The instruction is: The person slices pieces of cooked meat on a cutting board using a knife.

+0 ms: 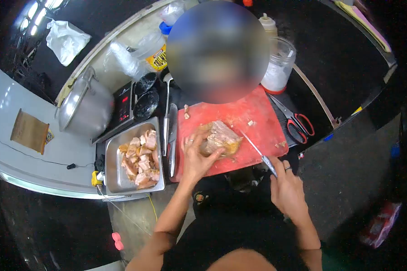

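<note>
A piece of cooked meat (221,137) lies on the red cutting board (253,106). My left hand (198,153) rests over its left side, thumb and fingers gripping it. In my right hand (286,183) is a knife (259,152), held by its handle, with the blade pointing up and left over the board, just right of the meat. Small meat scraps (186,112) are scattered on the board. To the left, a metal tray (109,169) holds several cut chunks of meat (142,158).
Left of the board lie a second knife (172,147) and a long-handled ladle (167,104). Scissors (296,122) with red and black handles lie at its right. A large pot (86,104) stands beside an induction cooker (123,106). A jar of white powder (278,67) stands behind the board.
</note>
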Demonstrator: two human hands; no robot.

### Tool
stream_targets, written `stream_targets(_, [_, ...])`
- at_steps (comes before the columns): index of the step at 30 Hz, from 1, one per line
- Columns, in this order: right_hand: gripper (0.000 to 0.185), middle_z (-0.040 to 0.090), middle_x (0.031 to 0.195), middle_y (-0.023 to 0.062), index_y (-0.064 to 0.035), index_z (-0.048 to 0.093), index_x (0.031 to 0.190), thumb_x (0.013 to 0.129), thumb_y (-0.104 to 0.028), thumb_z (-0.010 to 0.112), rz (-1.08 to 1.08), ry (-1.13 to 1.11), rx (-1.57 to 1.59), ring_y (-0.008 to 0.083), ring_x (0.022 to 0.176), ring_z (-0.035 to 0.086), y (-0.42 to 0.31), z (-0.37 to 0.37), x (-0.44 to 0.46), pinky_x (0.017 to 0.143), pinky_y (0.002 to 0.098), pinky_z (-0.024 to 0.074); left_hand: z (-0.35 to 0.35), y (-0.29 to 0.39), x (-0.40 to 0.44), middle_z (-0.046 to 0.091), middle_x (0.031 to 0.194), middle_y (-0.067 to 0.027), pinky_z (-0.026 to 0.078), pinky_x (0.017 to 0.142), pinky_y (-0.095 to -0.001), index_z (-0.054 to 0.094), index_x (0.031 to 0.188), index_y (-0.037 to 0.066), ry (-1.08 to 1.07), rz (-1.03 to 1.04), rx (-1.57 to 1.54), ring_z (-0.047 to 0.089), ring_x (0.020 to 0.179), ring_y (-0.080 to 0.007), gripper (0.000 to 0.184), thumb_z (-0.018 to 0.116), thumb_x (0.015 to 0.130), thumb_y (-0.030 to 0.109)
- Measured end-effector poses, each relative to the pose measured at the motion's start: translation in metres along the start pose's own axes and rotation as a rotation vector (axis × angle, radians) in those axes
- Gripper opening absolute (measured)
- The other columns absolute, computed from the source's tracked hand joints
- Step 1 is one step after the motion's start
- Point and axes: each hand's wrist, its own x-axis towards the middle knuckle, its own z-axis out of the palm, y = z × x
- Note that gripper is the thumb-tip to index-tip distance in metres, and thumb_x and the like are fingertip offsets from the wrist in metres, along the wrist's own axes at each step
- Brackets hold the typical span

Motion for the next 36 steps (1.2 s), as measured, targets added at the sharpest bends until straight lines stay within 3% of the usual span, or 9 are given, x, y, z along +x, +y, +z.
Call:
stream_targets(4, [0.052,0.057,0.107,0.0235,-0.0089,0.04,0.139,0.09,-0.01,0.058,-0.079,0.011,-0.046,0.0447,0.072,0.063,0.007,0.018,0.002,0.062,0.0511,0.054,0.005,0.005,-0.001,0.058,0.124,-0.0124,0.03,0.106,-0.0492,0.063,0.116,0.007,0.006,-0.055,-0.001,0.047,0.124,-0.0317,0.057,0.084,0.07,0.035])
stream_targets(7, [0.051,0.057,0.11,0.0273,-0.0078,0.041,0.139,0.09,-0.005,0.056,0.013,-0.051,0.051,0.0475,0.087,0.061,0.008,0.019,0.002,0.072,0.0526,0.0512,0.006,0.008,-0.001,0.053,0.131,-0.0153,0.027,0.107,-0.0525,0.06,0.122,0.008,0.043,-0.028,0.066,0.042,0.127,-0.035,0.063,0.084,0.07,0.035])
stream_targets(14, [0.047,0.059,0.107,0.0251,-0.0061,0.042,0.136,0.091,-0.004,0.055,0.044,0.033,0.246,0.0478,0.089,0.059,0.027,0.036,0.006,0.075,0.0538,0.0485,0.025,0.032,-0.023,0.035,0.147,-0.0188,0.016,0.109,-0.0664,0.053,0.131,0.017,0.053,0.096,0.214,0.026,0.139,-0.0443,0.08,0.089,0.062,0.035])
stream_targets(16, [0.042,0.06,0.104,0.0268,-0.0018,0.042,0.133,0.093,-0.008,0.053,-0.055,0.06,0.239,0.046,0.078,0.063,0.032,0.045,0.007,0.067,0.0522,0.0527,0.034,0.031,-0.025,0.034,0.147,-0.0195,0.015,0.108,-0.0679,0.05,0.134,0.018,0.065,0.086,0.272,0.024,0.14,-0.0443,0.084,0.089,0.061,0.034])
stream_targets(20, [0.043,0.06,0.103,0.027,0.0015,0.042,0.132,0.093,-0.01,0.054,-0.085,0.007,0.293,0.0447,0.078,0.064,0.034,0.055,0.01,0.067,0.0519,0.0532,0.036,0.018,-0.011,0.038,0.144,-0.0194,0.019,0.11,-0.0617,0.046,0.136,0.013,0.036,0.049,0.216,0.028,0.137,-0.042,0.088,0.089,0.061,0.03])
stream_targets(21, [0.043,0.061,0.102,0.0269,0.0022,0.042,0.132,0.093,-0.01,0.054,-0.073,-0.021,0.295,0.0444,0.078,0.065,0.033,0.055,0.01,0.068,0.0519,0.0533,0.032,0.018,-0.007,0.042,0.141,-0.0186,0.023,0.111,-0.0562,0.045,0.136,0.011,0.001,0.064,0.258,0.032,0.135,-0.0412,0.089,0.089,0.06,0.025])
stream_targets(25, [0.044,0.061,0.1,0.0271,0.0023,0.042,0.132,0.093,-0.011,0.054,-0.145,0.019,0.329,0.0436,0.078,0.065,0.035,0.045,0.006,0.067,0.0515,0.0539,0.016,-0.005,0.005,0.046,0.136,-0.0182,0.029,0.111,-0.0518,0.044,0.136,0.01,-0.115,0.206,0.19,0.037,0.133,-0.0402,0.091,0.089,0.058,0.021])
stream_targets(31, [0.045,0.061,0.1,0.0257,0.0005,0.042,0.134,0.092,-0.01,0.055,-0.112,0.028,0.289,0.0426,0.076,0.065,0.038,0.04,0.0,0.065,0.0501,0.0546,-0.001,0.004,0.005,0.046,0.139,-0.0186,0.035,0.11,-0.0464,0.041,0.14,0.007,-0.154,0.081,-0.014,0.04,0.131,-0.0391,0.098,0.09,0.057,0.023])
stream_targets(36, [0.05,0.06,0.102,0.0255,-0.001,0.038,0.138,0.092,-0.01,0.055,-0.1,-0.009,0.229,0.0428,0.075,0.065,0.036,0.041,0.0,0.065,0.0501,0.0547,-0.009,-0.015,0.005,0.044,0.142,-0.0203,0.033,0.112,-0.0472,0.042,0.141,0.005,-0.192,0.227,0.151,0.04,0.133,-0.0377,0.099,0.091,0.057,0.024])
